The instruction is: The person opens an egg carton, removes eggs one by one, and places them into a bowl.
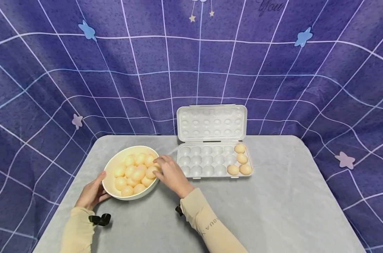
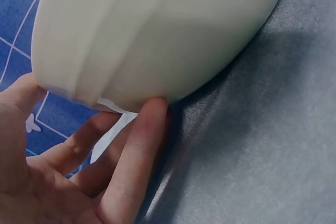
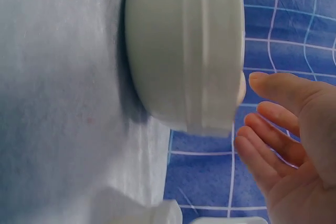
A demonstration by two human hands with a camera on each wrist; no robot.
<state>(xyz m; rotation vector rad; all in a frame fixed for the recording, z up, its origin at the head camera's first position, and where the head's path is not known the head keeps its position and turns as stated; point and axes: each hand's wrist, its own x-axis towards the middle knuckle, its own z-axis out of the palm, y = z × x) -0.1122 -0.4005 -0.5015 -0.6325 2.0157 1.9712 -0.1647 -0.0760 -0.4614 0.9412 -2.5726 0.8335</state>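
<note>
A cream bowl full of several light-brown eggs stands at the left of the table. My left hand grips its left side, thumb at the rim and fingers against the outer wall, as the left wrist view shows at close range on the bowl. Over the bowl's right rim is my right hand, its thumb and fingers apart beside the eggs. In the right wrist view nothing lies between the right hand's fingers, and one egg peeks past the rim near the thumb.
To the right of the bowl lies a clear plastic egg carton, its lid raised at the back. Several eggs sit in its right-end cups. The grey table meets a blue gridded curtain behind.
</note>
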